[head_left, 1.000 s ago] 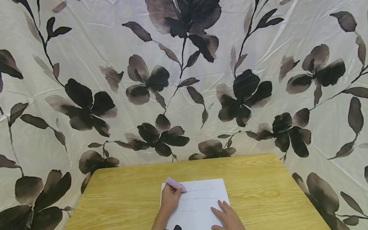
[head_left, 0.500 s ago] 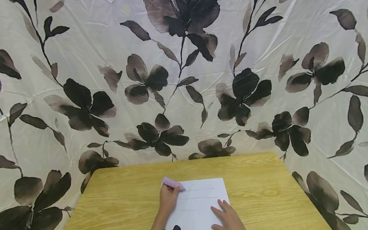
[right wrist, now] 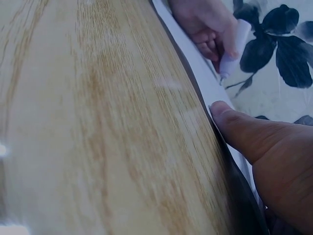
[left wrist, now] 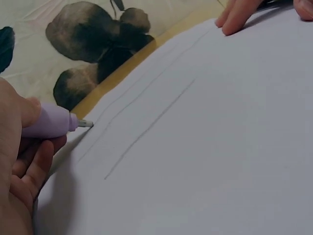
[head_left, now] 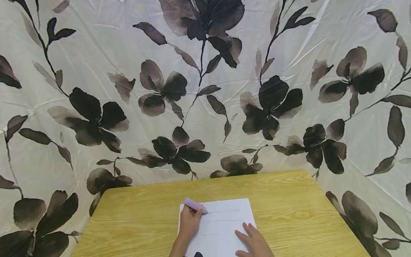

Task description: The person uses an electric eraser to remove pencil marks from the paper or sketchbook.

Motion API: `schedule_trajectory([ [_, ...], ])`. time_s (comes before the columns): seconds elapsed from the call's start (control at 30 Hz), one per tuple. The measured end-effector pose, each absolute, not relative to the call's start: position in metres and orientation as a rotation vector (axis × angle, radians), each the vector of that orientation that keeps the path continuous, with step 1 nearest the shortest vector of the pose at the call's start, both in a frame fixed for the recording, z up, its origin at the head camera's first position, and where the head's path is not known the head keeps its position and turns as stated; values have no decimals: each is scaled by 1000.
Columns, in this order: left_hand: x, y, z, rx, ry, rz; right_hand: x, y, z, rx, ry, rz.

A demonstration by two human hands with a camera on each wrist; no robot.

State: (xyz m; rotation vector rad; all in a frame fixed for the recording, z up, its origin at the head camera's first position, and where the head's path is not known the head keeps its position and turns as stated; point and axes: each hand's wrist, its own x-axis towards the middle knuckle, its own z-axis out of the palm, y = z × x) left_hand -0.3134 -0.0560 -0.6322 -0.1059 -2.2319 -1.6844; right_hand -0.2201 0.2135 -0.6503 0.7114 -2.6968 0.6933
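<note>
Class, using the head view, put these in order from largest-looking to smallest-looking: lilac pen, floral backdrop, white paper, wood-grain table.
1. floral backdrop
2. wood-grain table
3. white paper
4. lilac pen

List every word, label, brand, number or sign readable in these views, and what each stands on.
None can be read.
Paper: drawn lines only, no letters or numbers.
Pen: no marking visible; the left hand covers part of it.
Cloth: floral print only.
Table: wood grain only.
</note>
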Motion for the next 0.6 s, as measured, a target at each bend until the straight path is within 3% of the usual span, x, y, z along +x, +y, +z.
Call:
schedule_trajectory([
  [0.6, -315, -54, -634, -93, -2280, -1656, -219, 213, -644, 696, -2756, 727],
])
